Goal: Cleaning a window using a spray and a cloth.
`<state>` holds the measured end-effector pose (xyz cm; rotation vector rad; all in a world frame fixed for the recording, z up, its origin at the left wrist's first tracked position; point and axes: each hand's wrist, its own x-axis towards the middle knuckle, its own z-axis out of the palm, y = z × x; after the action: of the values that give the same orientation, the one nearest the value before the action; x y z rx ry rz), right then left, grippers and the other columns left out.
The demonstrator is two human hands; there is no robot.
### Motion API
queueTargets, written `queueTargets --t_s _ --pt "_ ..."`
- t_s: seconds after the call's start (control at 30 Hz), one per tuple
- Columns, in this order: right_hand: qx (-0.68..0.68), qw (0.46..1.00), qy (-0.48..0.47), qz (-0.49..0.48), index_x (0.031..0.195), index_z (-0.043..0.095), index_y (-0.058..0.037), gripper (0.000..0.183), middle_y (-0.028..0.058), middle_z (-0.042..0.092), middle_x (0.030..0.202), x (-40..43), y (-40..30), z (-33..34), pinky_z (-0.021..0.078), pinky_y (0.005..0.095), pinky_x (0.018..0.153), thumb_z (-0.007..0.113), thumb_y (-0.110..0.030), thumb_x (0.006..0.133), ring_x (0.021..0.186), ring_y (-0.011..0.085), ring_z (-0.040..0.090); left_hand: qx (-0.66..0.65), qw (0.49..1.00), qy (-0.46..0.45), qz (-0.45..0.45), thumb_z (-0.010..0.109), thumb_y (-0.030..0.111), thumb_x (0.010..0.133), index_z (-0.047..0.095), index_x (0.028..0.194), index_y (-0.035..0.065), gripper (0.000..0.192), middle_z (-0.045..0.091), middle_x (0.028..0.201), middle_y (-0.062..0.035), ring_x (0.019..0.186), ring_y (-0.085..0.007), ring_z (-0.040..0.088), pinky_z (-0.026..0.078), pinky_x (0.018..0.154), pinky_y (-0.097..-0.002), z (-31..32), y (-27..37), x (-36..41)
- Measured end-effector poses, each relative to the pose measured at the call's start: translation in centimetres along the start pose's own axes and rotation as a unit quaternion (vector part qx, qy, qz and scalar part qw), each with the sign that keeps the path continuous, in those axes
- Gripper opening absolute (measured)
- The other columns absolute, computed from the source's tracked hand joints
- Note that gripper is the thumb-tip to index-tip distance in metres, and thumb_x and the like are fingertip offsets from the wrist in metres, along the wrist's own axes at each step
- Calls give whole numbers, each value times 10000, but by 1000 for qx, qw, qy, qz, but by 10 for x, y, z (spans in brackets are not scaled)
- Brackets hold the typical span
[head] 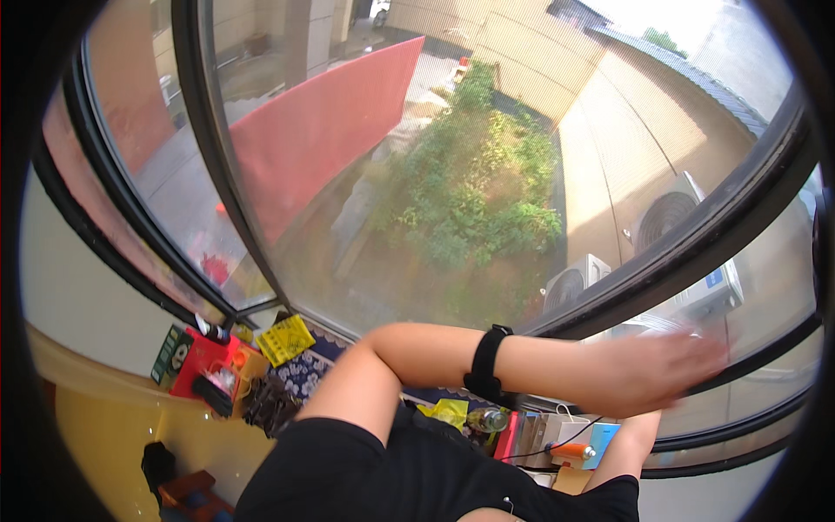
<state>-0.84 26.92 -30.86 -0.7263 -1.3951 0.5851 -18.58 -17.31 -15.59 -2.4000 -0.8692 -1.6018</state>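
Observation:
My left arm crosses in front of me towards the right, with a black strap (486, 365) around the forearm. At its end, my left hand (672, 372) is blurred before the dark window frame (737, 215); its fingers stretch to the right, and whether it holds anything cannot be told. The right arm (629, 444) rises from a black sleeve and passes behind my left hand, so my right hand is hidden. Beyond the arms is a large window pane (365, 274). An orange bottle (571, 451) and a light blue book or folder (600, 444) are near the right arm.
Along the sill lie a patterned blue cloth (300, 375), yellow packaging (285, 340), a red box (196, 365), dark crumpled material (271, 401), a glass jar (488, 419) and a paper bag (564, 434). A dark cable (531, 455) runs near the bottle. Outside are plants and air-conditioner units.

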Motion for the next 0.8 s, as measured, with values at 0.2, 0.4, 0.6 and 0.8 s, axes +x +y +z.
queueTargets --t_s 0.2,0.4,0.6,0.8 --pt "8 1000 -2 14 1387 18 -19 646 121 -32 1460 -20 -10 12 5 314 1077 266 -417 942 1343 222 14 -14 993 -100 58 465 241 871 295 1309 -38 547 317 1347 -215 1230 -325 340 283 1003 -400 28 -18 -47" --pt "-7 999 47 -25 1388 15 -21 641 130 -45 1459 0 55 11 28 325 1077 250 -416 941 1342 235 9 -48 994 -96 7 444 333 878 311 1293 -37 572 372 1318 -197 1210 -301 372 305 999 -365 -8 -11 -20" --pt "-51 981 119 -144 1371 130 13 552 197 92 1436 5 46 63 21 395 1078 262 -301 937 1335 312 55 34 966 -175 -186 529 414 817 234 1350 5 734 229 1404 -187 1308 -314 209 150 1068 -432 4 -13 -83" --pt "-112 976 136 -129 1366 156 18 574 187 123 1436 -25 -25 37 24 412 1077 268 -344 935 1336 318 71 155 826 543 2 249 521 904 199 1380 123 623 209 1423 -131 1314 -276 206 171 1060 -460 75 -17 -42"
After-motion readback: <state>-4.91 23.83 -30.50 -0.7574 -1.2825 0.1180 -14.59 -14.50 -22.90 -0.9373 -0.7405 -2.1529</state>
